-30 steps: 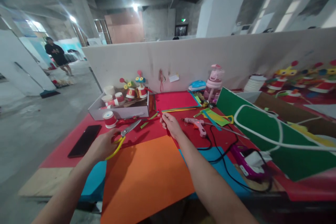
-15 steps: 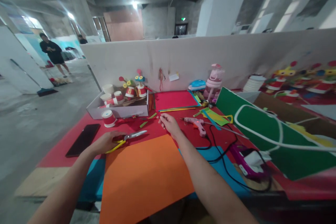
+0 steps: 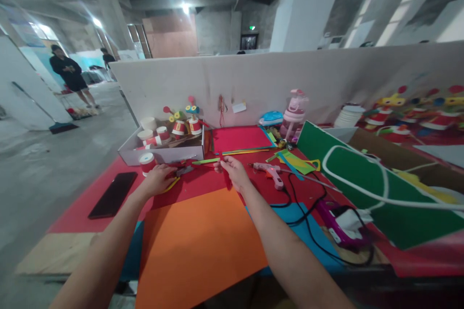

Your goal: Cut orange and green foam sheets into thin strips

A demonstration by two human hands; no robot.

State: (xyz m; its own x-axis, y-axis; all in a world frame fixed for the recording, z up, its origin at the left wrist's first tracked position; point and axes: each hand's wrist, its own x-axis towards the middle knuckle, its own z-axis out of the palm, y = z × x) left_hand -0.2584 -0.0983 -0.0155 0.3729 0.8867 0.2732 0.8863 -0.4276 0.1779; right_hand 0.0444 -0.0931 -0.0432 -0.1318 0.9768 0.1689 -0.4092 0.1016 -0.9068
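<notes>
My left hand (image 3: 159,179) is closed around the scissors (image 3: 174,184), whose yellow handle shows below the fingers; the blades (image 3: 185,170) are blurred and lie close over the red table cover. My right hand (image 3: 233,172) pinches the end of a thin light-green paper strip (image 3: 206,161), which points left. Something narrow and red shows at the same fingertips, but I cannot tell its shape. Below both hands lies a large orange sheet (image 3: 203,241). Near the left hand stands a red and white paper cup (image 3: 147,163).
A black phone (image 3: 113,195) lies left. Behind is a white box (image 3: 170,155) with cups and cup figures. To the right are a pink glue gun (image 3: 270,173), black cables, a purple power strip (image 3: 340,224) and a green board (image 3: 362,193). A grey partition (image 3: 174,82) stands behind; a person (image 3: 70,72) stands far left.
My left hand has moved away from me with the scissors, toward the paper cup. The green strip, on the table before, is now raised in my right hand's fingers.
</notes>
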